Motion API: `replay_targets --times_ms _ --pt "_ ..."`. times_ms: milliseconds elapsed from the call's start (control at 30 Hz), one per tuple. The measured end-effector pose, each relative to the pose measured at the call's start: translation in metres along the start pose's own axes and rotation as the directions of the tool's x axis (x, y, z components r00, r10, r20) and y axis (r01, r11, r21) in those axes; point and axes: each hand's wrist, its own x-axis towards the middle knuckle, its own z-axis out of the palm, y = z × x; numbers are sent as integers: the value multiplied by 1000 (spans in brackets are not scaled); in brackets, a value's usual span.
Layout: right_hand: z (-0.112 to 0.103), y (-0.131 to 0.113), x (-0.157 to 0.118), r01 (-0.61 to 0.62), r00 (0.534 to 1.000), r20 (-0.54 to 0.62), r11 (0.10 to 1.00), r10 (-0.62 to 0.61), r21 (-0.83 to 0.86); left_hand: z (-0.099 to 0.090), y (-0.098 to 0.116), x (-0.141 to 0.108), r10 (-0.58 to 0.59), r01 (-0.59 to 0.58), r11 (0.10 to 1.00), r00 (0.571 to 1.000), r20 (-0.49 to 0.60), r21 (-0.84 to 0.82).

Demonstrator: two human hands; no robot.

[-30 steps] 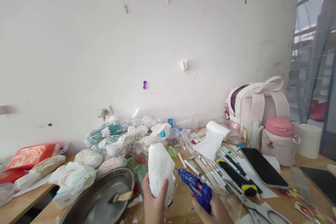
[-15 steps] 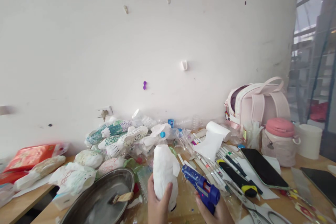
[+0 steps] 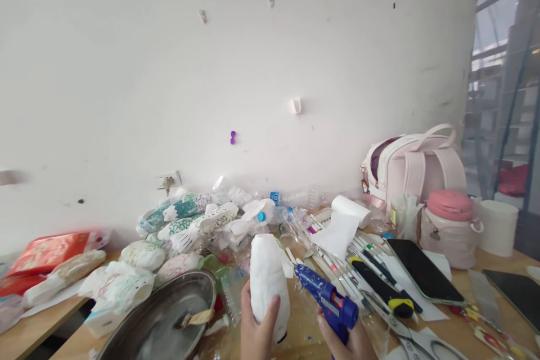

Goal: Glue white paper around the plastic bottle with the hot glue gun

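A bottle wrapped in white paper [image 3: 270, 278] stands roughly upright in my left hand [image 3: 259, 326], whose thumb and fingers close around its lower part. A small white flap sticks out from its right side. My right hand [image 3: 348, 340] grips a blue glue gun [image 3: 327, 295] by its handle. The gun's nozzle points up and left toward the bottle, with a small gap between them. The handle's lower end and most right-hand fingers are hidden.
Left of my hands lies a metal basin [image 3: 169, 315] with a wooden-handled brush. Decorated paper-covered bottles [image 3: 202, 225] pile up behind. To the right are markers, a yellow-black utility knife [image 3: 382, 287], scissors [image 3: 407, 332], a phone [image 3: 424, 270] and a pink backpack [image 3: 422, 169].
The white-wrapped bottle and my left hand have shifted slightly right, and the bottle has turned a little. The glue gun has also moved slightly right.
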Motion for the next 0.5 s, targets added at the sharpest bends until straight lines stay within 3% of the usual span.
replay_targets --times_ms 167,300,500 --pt "0 -2 0 -8 1000 -5 1000 8 17 3 3 -2 13 -14 999 1000 -28 -34" --pt "1 -3 0 -20 999 -33 999 21 26 3 4 -2 11 -10 1000 1000 22 -18" --pt "0 -3 1 46 997 -55 999 -45 14 4 -2 -1 -7 7 1000 1000 28 -18"
